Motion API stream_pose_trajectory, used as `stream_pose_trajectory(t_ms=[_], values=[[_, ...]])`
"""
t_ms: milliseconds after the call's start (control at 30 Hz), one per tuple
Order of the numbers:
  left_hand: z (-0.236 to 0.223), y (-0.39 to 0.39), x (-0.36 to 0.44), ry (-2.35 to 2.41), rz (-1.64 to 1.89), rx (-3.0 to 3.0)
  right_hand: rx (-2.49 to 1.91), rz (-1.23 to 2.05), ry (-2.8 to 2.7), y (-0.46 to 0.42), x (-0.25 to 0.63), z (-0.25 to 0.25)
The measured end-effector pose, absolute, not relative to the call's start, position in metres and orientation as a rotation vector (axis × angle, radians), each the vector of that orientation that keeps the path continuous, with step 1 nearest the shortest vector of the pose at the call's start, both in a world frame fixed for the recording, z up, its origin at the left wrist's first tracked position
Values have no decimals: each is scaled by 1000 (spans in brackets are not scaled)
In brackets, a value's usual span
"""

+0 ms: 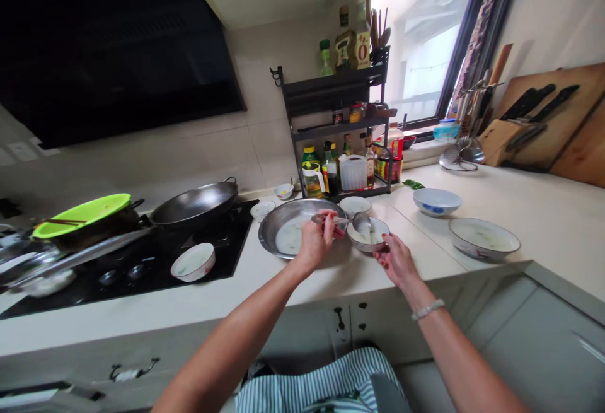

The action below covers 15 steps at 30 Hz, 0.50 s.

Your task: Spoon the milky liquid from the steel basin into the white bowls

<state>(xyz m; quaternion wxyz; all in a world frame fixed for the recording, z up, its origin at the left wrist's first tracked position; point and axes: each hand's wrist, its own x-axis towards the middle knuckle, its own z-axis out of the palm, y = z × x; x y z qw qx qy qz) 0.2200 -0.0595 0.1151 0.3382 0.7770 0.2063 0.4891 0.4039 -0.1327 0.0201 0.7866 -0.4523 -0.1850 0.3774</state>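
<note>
My left hand (317, 238) is closed round the handle of a ladle (362, 222), whose bowl is tipped over a small white bowl (363, 246). My right hand (397, 255) grips the right rim of that small bowl, which contains whitish liquid. Below and behind my left hand is a wide steel basin (270, 236) with milky liquid in it. Two more small bowls stand by the basin: one bowl (263, 211) at its left, another bowl (354, 205) behind it on the right.
Right of my hands stand a blue-patterned bowl (437, 202) and a filled bowl (483, 239). The black stove (155, 274) bears a wok (196, 206), a bowl (193, 263) and a green strainer (85, 214). A black spice rack (338, 124) rises behind the basin.
</note>
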Motion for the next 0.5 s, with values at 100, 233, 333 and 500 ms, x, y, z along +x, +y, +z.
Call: stream_pose_trajectory(t_ms=[100, 233, 333, 500], values=[[113, -64, 215, 345, 1289, 2291, -967, 815, -395, -133, 404, 20], [110, -68, 212, 213, 1293, 2425, -969, 818, -388, -132, 404, 20], [110, -66, 215, 351, 1305, 2166, -975, 810, -397, -132, 405, 19], [120, -40, 209, 728, 1398, 1402, -975, 812, -389, -133, 404, 20]])
